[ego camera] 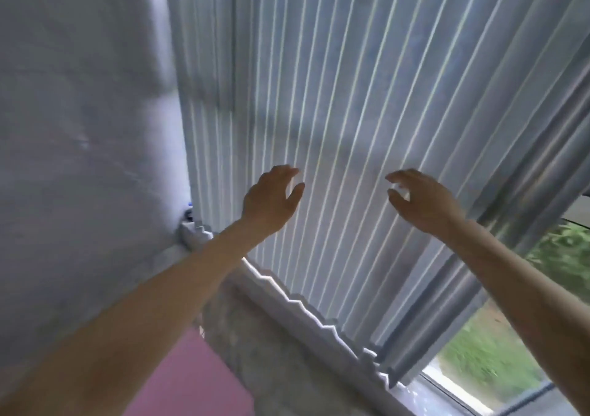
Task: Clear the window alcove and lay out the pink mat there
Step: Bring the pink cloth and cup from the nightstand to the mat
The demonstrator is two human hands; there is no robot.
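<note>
vertical blinds [367,128] hang as a curtain across the far window, blocking reach; wall [79,128] closes the left; a gap at right exposes window glass [498,361]; pink mat [194,380] lies near.

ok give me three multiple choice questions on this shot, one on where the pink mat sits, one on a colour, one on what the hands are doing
1. Where does the pink mat show in the head view?
A. bottom, under the left forearm
B. top right corner
C. hung over the blinds

2. What colour are the vertical blinds?
A. dark red
B. pale grey-white
C. black

3. What state are the left hand and right hand in?
A. both gripping the mat
B. one holds a cup
C. both raised before the blinds, fingers loosely curved, holding nothing

Answers:
1. A, the pink surface lies low in the frame beside the grey ledge.
2. B, the slats are light with bright gaps between them.
3. C, no slat or object is seen in either grip.
</note>
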